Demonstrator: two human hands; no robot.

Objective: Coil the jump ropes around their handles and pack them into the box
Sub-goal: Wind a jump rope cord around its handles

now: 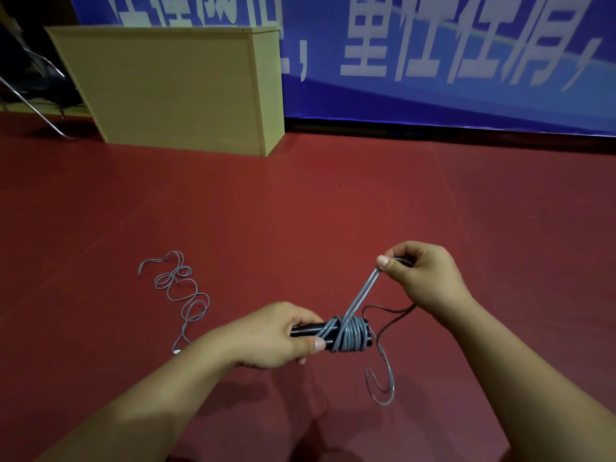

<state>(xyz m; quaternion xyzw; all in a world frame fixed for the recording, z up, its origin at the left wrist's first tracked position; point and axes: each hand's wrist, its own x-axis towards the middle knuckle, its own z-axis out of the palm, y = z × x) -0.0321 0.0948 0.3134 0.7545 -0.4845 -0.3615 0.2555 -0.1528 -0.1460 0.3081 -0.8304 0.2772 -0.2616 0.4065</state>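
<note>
While left hand (266, 335) grips black handles (308, 330) above red floor (300, 211), fingers curl round them, thumb presses near grey coils (348, 333). Right hand (423, 275) pinches doubled rope (363, 295) between thumb and curled fingers, strands taut up from coils. Loose end (381, 385) dangles below. Second rope (181, 291) lies tangled on floor, left. Box (173, 88) well apart, by banner (433, 55).

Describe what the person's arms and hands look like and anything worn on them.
Both forearms are bare up to the frame's edge: no sleeves, gloves, watch or bands show. The left hand and right hand carry no visible rings. Fingernails are short and unpainted.
</note>
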